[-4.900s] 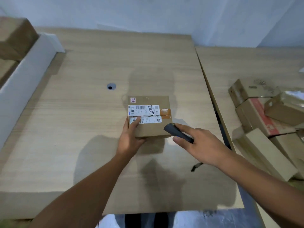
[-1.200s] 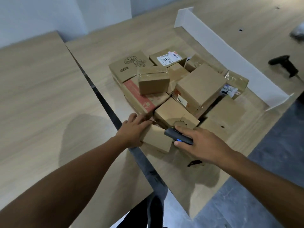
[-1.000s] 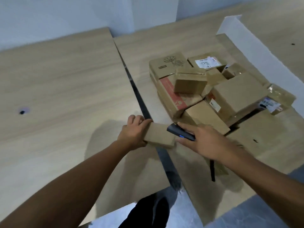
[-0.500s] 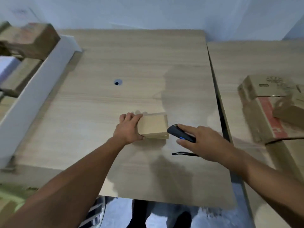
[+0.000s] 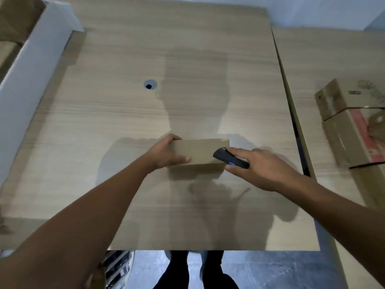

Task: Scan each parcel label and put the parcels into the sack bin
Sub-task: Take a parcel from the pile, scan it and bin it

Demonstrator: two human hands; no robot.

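Observation:
A small plain cardboard parcel (image 5: 200, 150) sits at the middle of the wooden table (image 5: 125, 113). My left hand (image 5: 166, 152) grips its left end, thumb on the near face, fingers over the top. No label shows on the faces turned to me. My right hand (image 5: 258, 165) holds a black handheld scanner (image 5: 230, 158) with a blue button, its nose touching the parcel's right end. The scanner's cord is mostly hidden under my hand.
A white divider board (image 5: 27, 80) runs along the table's left side, with brown boxes (image 5: 16, 19) behind it. On the adjoining table at the right lie more cardboard parcels (image 5: 350, 122), one with a red stripe. A cable hole (image 5: 150, 85) sits in the tabletop.
I took this parcel from the pile on the right and carried it to the table's middle. My view turned from the pile to the table. The scanner stayed in my right hand.

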